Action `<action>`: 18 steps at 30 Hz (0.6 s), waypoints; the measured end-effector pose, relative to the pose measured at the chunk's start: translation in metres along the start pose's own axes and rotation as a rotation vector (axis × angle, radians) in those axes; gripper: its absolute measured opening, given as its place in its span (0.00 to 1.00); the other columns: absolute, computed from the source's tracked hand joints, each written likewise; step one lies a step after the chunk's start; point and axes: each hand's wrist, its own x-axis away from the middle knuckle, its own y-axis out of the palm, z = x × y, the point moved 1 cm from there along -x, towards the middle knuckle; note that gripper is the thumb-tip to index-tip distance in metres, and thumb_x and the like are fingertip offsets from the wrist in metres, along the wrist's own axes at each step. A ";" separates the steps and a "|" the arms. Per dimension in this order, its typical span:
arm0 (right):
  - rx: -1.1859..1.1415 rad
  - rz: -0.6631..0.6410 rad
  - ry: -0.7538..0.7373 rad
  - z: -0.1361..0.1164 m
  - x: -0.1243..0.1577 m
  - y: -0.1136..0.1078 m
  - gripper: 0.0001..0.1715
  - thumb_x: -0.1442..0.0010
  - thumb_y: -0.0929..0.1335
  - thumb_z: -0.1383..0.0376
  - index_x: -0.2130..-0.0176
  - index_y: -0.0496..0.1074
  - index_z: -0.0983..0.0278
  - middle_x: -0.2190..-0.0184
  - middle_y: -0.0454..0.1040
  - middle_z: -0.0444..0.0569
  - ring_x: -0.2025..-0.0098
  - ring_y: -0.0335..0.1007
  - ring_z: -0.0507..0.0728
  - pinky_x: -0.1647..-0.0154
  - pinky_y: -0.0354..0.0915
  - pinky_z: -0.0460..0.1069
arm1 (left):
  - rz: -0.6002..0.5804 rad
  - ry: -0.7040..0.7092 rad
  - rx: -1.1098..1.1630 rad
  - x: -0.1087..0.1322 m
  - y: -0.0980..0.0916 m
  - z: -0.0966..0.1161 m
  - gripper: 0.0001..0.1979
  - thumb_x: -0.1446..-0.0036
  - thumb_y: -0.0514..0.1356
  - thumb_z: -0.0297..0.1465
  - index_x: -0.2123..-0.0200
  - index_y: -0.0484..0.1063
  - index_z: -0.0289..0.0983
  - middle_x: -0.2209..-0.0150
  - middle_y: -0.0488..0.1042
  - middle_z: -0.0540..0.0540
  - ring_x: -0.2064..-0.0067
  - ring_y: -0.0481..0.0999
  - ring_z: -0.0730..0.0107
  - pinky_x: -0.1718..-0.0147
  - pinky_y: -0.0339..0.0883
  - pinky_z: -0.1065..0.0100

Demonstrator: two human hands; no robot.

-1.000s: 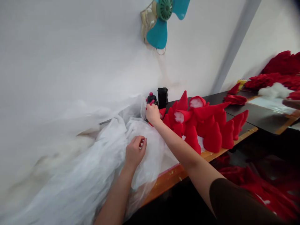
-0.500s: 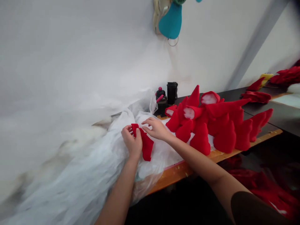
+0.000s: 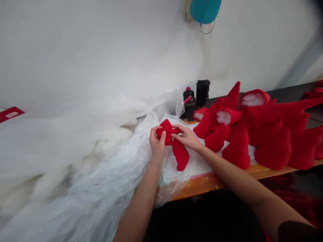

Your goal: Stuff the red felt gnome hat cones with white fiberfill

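My left hand (image 3: 157, 145) and my right hand (image 3: 186, 137) both pinch the open end of an empty red felt cone (image 3: 176, 148), held over a big clear plastic bag (image 3: 121, 158) of white stuffing. The cone's pointed end hangs down toward the table edge. The left thumb and fingers fold the rim from the left. The right fingers grip the rim from the right. A heap of stuffed red cones (image 3: 252, 127) lies just to the right on the table.
Two dark bottles (image 3: 195, 99) stand against the white wall behind the heap. A teal fan (image 3: 204, 10) hangs on the wall above. The orange table edge (image 3: 227, 178) runs below the cones, with dark floor and more red fabric under it.
My right hand fetched a red cone from near the bottles and brought it to my left hand. Both hands now hold its opening, and the view has shifted left.
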 end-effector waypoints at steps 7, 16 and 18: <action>0.064 0.160 -0.089 -0.005 0.002 -0.001 0.19 0.38 0.68 0.58 0.49 0.72 0.60 0.51 0.76 0.52 0.54 0.72 0.58 0.52 0.71 0.55 | 0.134 -0.028 0.213 0.000 -0.002 0.014 0.13 0.42 0.61 0.38 0.57 0.62 0.41 0.67 0.68 0.50 0.70 0.70 0.74 0.68 0.66 0.72; -0.257 0.058 0.034 -0.015 0.003 0.002 0.22 0.49 0.76 0.49 0.66 0.69 0.61 0.70 0.73 0.45 0.69 0.70 0.54 0.66 0.69 0.50 | -0.043 -0.058 0.238 0.005 0.004 0.015 0.12 0.37 0.56 0.39 0.53 0.62 0.42 0.52 0.71 0.43 0.53 0.75 0.67 0.55 0.71 0.65; -0.239 0.145 0.023 -0.012 0.001 0.001 0.24 0.48 0.76 0.49 0.68 0.65 0.61 0.73 0.71 0.43 0.72 0.68 0.52 0.70 0.67 0.48 | 0.056 0.069 0.107 0.006 0.002 0.017 0.15 0.37 0.56 0.41 0.50 0.62 0.43 0.45 0.68 0.40 0.45 0.72 0.63 0.48 0.69 0.61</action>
